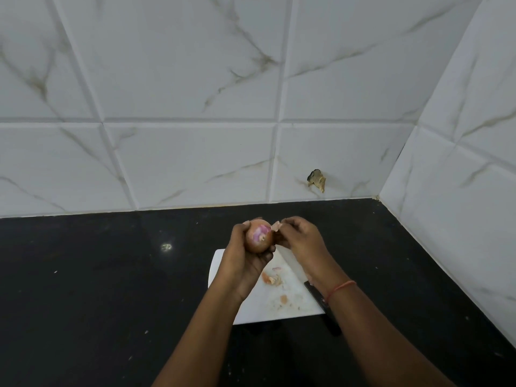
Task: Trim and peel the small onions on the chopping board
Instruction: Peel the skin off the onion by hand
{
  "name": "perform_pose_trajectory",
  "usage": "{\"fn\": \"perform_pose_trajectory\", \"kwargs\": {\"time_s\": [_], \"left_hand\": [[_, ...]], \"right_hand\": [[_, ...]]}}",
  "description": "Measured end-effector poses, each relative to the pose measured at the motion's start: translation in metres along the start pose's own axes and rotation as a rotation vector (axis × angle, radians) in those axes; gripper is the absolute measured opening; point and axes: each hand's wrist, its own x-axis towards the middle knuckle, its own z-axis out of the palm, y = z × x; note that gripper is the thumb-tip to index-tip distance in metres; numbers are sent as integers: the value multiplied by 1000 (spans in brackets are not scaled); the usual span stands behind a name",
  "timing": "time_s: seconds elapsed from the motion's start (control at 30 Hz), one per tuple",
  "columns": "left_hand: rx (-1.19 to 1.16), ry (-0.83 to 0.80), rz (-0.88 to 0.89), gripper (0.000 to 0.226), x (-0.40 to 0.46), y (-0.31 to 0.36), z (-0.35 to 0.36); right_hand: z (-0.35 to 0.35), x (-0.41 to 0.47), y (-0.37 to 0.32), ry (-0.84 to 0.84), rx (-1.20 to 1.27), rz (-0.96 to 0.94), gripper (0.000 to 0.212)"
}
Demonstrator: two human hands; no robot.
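My left hand (242, 256) grips a small brown-skinned onion (258, 237), held up above the far end of the white chopping board (290, 308). A pink patch shows where its skin is torn. My right hand (300, 238) pinches a flap of onion skin (277, 226) at the onion's upper right. Bits of peel (270, 279) lie on the board. A knife with a black handle (321, 298) lies along the board's right edge, partly hidden under my right wrist.
The board sits on a black countertop (97, 289). White marbled wall tiles rise behind it and on the right, meeting in a corner (377, 196). One tile has a chipped hole (317, 180). Small crumbs dot the counter.
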Motion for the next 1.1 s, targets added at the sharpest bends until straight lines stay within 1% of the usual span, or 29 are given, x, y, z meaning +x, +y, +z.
{"fn": "perform_pose_trajectory", "kwargs": {"time_s": [0.03,0.07,0.13,0.23,0.27,0.3,0.37,0.43,0.5,0.6,0.67,0.73,0.8,0.87,0.93,1.0,1.03,1.1], "left_hand": [[-48,-6,-17,38,0,0,-1],[-92,-5,-27,40,0,0,-1],[-165,1,-37,45,0,0,-3],[-214,5,-43,50,0,1,-5],[-210,4,-41,50,0,1,-5],[-196,4,-38,50,0,1,-5],[-167,-4,-27,47,-1,0,-4],[-160,-9,-13,39,-1,-2,-2],[-149,-9,14,36,-1,-3,-1],[-153,12,43,37,-1,-5,-1],[-173,28,35,35,-2,-3,-1],[-206,44,16,31,-3,-1,-2],[-230,58,-10,38,-2,0,-4],[-249,61,-26,53,0,0,-6],[-248,71,-15,58,2,-1,-7],[-149,98,12,59,4,-4,-6],[-59,110,30,59,4,-6,-5],[88,101,75,60,3,-9,-3]], "right_hand": [[0,0,0,18,171,88,13],[-1,0,1,58,259,146,13],[-5,1,5,159,228,175,8],[-9,1,9,266,137,93,17],[-9,0,9,276,90,53,13],[-8,-1,8,270,40,6,14],[-3,-4,5,221,6,-61,22],[3,-7,-1,126,10,-104,18],[9,-11,-4,65,-68,-171,15],[12,-12,-2,95,-276,-298,7],[10,-12,-1,161,-306,-347,2],[3,-6,1,258,-302,-360,2],[-6,-1,1,283,-392,-383,8],[-11,2,4,232,-537,-413,14],[-11,1,4,222,-608,-462,11],[-7,-3,4,253,-601,-509,5],[-5,-5,2,245,-551,-484,8],[0,-8,-3,129,-387,-347,12]]}}
